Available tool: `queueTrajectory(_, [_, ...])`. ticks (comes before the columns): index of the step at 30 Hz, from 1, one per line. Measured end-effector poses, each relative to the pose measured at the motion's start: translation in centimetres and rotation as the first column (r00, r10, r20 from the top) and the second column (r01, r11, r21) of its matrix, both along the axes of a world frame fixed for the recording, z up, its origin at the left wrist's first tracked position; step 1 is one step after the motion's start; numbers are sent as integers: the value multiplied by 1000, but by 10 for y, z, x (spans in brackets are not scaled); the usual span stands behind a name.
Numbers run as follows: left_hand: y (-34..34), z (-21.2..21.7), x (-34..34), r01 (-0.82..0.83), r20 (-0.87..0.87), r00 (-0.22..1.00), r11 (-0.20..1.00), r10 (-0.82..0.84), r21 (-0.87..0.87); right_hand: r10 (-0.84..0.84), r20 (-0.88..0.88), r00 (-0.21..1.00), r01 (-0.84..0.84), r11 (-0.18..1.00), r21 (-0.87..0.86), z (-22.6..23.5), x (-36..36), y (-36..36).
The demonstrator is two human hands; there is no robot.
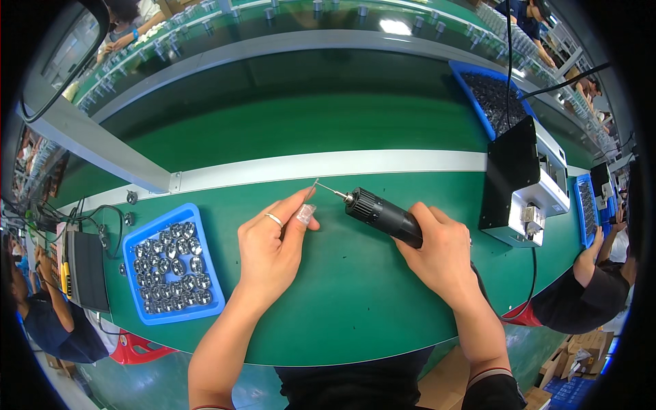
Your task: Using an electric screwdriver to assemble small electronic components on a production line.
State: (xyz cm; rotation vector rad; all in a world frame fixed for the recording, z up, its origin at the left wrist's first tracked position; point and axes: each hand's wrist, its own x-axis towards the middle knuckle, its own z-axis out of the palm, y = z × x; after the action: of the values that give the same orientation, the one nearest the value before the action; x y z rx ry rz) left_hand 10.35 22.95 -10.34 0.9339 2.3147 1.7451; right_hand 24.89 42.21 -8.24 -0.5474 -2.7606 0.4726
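Note:
My right hand [437, 249] is wrapped round the rear of a black electric screwdriver [383, 215], whose cable runs off behind my wrist. Its thin metal bit [331, 189] points left toward the fingertips of my left hand [270, 246]. Those fingers are pinched together, and a small thin piece [313, 186] sticks up from them, close to the bit's tip; its kind is too small to make out. Clear wrapping [306, 214] covers the left thumb's tip. Left of that hand stands a blue tray [220, 290] with several shiny round metal parts [178, 266].
A black-and-silver machine [523, 184] stands at the right, beside a blue bin [488, 133] of small black parts. A grey post [102, 147] rises at the left. Beyond the white rail [342, 162] runs a green belt [307, 96]. Co-workers sit on both sides.

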Motion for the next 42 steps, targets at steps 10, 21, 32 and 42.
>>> queueTrajectory(10, [0, 2, 1, -3, 12, 1000, 1000, 3, -17, -1, 11, 1000, 1, 1000, -5, 1, 0, 1])
queueTrajectory(21, [0, 2, 1, 11, -6, 1000, 1000, -11, -27, 3, 28, 1000, -3, 1000, -9, 2, 1, 1])
queueTrajectory(32, [-1, 3, 2, -6, -24, 1000, 1000, 6, 19, -1, 5, 1000, 1, 999, -35, 0, 1, 3])
queueTrajectory(42, [-1, 9, 3, -14, -27, 1000, 999, 13, -32, 1, 7, 1000, -1, 1000, -30, 0, 0, 1])
